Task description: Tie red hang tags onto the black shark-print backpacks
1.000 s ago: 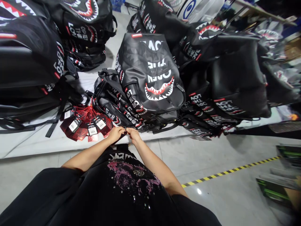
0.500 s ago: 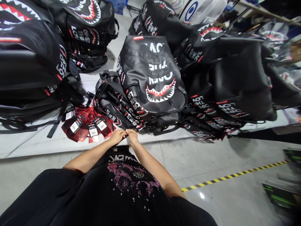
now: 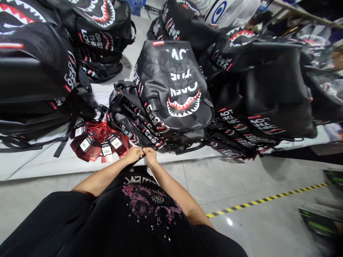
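My left hand (image 3: 135, 154) and my right hand (image 3: 150, 155) meet at the table's front edge, fingers pinched on a thin black strap (image 3: 137, 161) that runs down toward my shirt. Just beyond them lies a stack of black backpacks; the top one (image 3: 177, 78) bears white lettering and a red and white shark mouth. Left of my hands, a fan of red and black tags (image 3: 100, 144) with white labels and red strings rests on the white table (image 3: 48, 162).
More black backpacks are piled at the left (image 3: 34, 71), the back left (image 3: 99, 32) and the right (image 3: 276, 89). Yellow and black tape (image 3: 252, 203) crosses the grey floor at the lower right, near some dark and green objects (image 3: 318, 221).
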Demonstrator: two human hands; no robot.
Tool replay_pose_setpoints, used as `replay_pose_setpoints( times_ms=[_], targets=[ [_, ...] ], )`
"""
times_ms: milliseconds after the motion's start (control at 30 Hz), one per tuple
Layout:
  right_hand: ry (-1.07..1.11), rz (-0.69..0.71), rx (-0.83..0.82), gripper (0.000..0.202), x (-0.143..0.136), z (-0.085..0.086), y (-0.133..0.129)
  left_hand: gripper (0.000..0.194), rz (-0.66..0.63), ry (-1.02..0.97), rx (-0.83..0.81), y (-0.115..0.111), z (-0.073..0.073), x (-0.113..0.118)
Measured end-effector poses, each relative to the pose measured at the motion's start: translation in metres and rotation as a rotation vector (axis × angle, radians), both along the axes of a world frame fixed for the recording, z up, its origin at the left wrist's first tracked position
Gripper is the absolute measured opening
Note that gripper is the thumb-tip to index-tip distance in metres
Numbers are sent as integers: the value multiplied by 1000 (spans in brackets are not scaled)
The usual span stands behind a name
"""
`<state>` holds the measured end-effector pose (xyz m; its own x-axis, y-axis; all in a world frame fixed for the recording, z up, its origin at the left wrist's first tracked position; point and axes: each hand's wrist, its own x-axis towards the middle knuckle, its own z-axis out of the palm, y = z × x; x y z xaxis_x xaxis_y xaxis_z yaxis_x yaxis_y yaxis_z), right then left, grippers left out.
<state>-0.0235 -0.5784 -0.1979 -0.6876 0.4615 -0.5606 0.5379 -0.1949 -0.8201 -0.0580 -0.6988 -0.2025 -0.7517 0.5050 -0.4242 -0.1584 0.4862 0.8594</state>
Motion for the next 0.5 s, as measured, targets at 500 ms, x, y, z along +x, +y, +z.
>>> replay_pose_setpoints(
  times_ms=[500],
  targets=[
    [-8, 95, 116, 19, 1, 47, -3, 25, -107, 157, -82, -1, 10, 2]
  ],
)
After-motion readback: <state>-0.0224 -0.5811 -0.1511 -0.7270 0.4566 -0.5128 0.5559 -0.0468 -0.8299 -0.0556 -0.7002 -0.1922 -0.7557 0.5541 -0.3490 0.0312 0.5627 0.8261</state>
